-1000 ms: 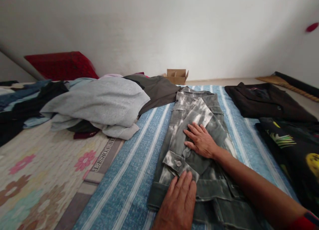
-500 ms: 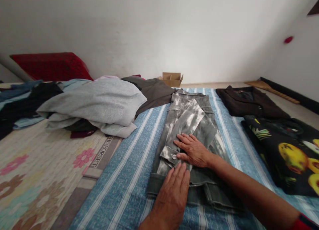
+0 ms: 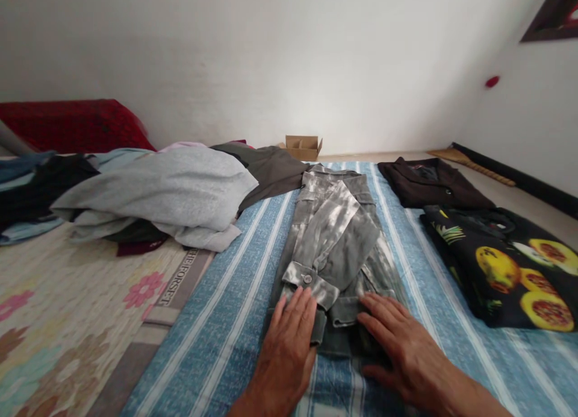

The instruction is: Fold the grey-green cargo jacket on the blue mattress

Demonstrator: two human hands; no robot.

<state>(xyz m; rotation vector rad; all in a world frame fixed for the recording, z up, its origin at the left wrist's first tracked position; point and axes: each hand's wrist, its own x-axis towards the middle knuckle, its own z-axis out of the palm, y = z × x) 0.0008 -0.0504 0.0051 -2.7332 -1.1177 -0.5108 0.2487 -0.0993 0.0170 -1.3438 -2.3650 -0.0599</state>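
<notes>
A grey washed jacket (image 3: 334, 236) lies folded lengthwise on the blue striped sheet (image 3: 235, 320), sleeves crossed over its front, a buttoned cuff near its lower left. My left hand (image 3: 289, 344) lies flat with fingers stretched on the jacket's near left hem. My right hand (image 3: 401, 344) rests flat, fingers spread, on the near right hem. Both hands press on the cloth and hold nothing.
A heap of grey, blue and dark clothes (image 3: 149, 194) sits at the left, with a red cushion (image 3: 72, 125) behind. A folded dark brown garment (image 3: 428, 182) and a black fruit-print garment (image 3: 501, 266) lie at the right. A small cardboard box (image 3: 301, 146) stands by the wall.
My right hand has slid from the jacket's middle down to its near hem, beside my left hand. The view has shifted back and to the right.
</notes>
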